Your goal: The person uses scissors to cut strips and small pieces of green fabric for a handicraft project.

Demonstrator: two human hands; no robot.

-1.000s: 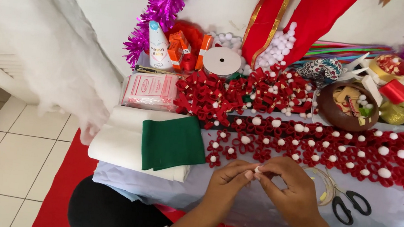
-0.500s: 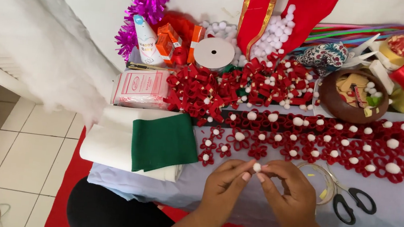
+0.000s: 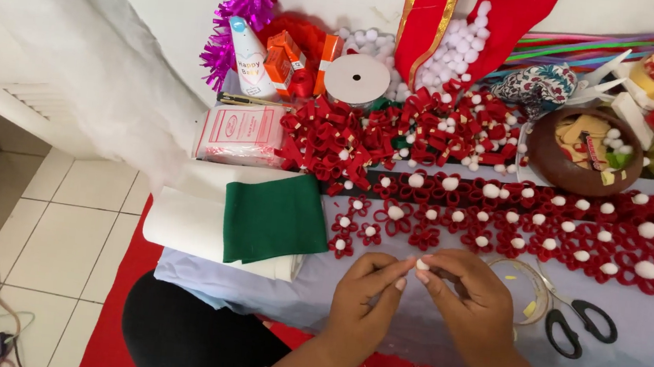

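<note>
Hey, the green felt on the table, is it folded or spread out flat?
Folded. The green felt is doubled over and draped across the white roll, with a thick rounded fold edge along its left side.

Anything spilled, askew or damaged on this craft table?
Nothing looks damaged. The loose heap of red ribbon loops and white pompoms is messy, against the neat rows of flowers. Both hands, left and right, pinch one pompom. Scissors lie flat nearby.

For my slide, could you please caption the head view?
Both hands pinch a white pompom beside red ribbon flowers.
</note>
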